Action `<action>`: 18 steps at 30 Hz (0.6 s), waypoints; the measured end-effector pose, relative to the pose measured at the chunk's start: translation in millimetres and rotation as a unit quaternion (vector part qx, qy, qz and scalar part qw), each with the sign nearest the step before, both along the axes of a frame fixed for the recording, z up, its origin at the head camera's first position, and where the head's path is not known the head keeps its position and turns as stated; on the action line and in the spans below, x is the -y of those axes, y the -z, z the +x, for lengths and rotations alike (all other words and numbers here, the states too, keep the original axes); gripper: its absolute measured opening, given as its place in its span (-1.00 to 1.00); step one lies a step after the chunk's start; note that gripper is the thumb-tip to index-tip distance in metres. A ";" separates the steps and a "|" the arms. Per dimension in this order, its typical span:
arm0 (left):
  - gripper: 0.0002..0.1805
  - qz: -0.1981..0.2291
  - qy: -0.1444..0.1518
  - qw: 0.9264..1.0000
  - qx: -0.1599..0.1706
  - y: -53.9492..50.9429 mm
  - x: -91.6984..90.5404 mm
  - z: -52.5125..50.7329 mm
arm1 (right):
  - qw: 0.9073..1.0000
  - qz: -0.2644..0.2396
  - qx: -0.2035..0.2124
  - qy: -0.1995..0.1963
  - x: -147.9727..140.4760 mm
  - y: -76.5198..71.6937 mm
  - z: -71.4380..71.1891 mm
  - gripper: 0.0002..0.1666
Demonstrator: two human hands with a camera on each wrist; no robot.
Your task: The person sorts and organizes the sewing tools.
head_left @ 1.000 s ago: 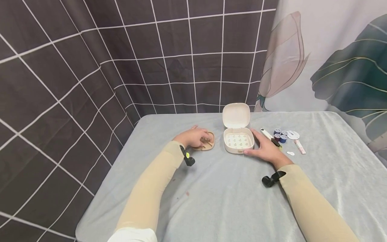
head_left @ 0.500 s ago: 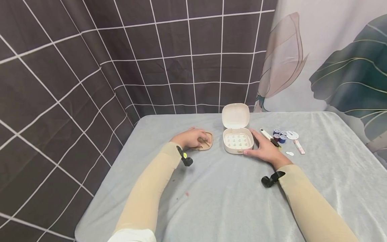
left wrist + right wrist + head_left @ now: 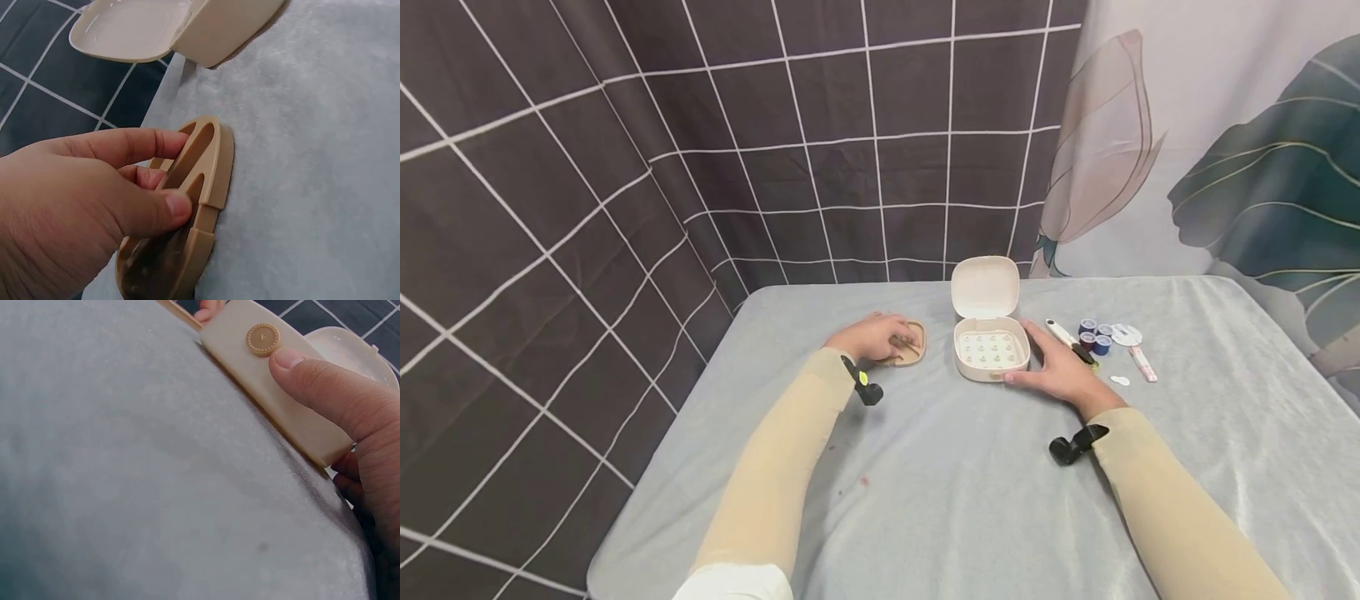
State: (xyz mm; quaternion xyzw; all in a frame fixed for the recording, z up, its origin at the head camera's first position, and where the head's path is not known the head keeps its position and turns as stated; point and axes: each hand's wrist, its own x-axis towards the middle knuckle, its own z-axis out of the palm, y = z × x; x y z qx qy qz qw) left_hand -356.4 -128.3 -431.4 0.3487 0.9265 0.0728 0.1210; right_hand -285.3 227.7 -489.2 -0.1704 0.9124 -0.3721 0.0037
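In the head view, my left hand (image 3: pixel 874 337) is at a shallow tan tray (image 3: pixel 922 343) on the left. The left wrist view shows thumb and fingers pinching a raised divider among the slots of this tan tray (image 3: pixel 222 169). My right hand (image 3: pixel 1060 372) holds the right side of a cream sewing box (image 3: pixel 981 374), whose lid (image 3: pixel 986 287) stands raised. Inside the box lies a white patterned surface (image 3: pixel 990 348). In the right wrist view, the thumb lies beside the round tan button (image 3: pixel 262 339) on the box's front; the other fingers are mostly hidden.
Right of the box lie several thread spools (image 3: pixel 1102 344), a white-and-black tool (image 3: pixel 1062 332), a white disc (image 3: pixel 1127 335), a pink-and-white strip (image 3: pixel 1143 364) and a small white piece (image 3: pixel 1120 381). A grey cloth (image 3: pixel 940 492) covers the table; curtains hang behind.
My left hand and the tan tray have shifted slightly left and away from me. The right hand and the cream box have stayed in place.
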 end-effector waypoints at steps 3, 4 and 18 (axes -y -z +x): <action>-0.55 0.013 -0.009 1.000 -0.001 -1.6 -1.0 -2.2 | 1.000 -0.001 -0.005 -0.001 -0.6 0.2 -0.1 0.35; -0.55 0.016 -0.011 1.000 -0.001 -2.5 -1.4 -2.6 | 1.000 -0.001 -0.007 0.000 -0.9 0.3 -0.1 0.34; -0.65 0.027 -0.062 0.998 0.004 -5.0 -0.2 -10.4 | 1.000 0.002 -0.005 0.001 -1.1 1.4 0.3 0.37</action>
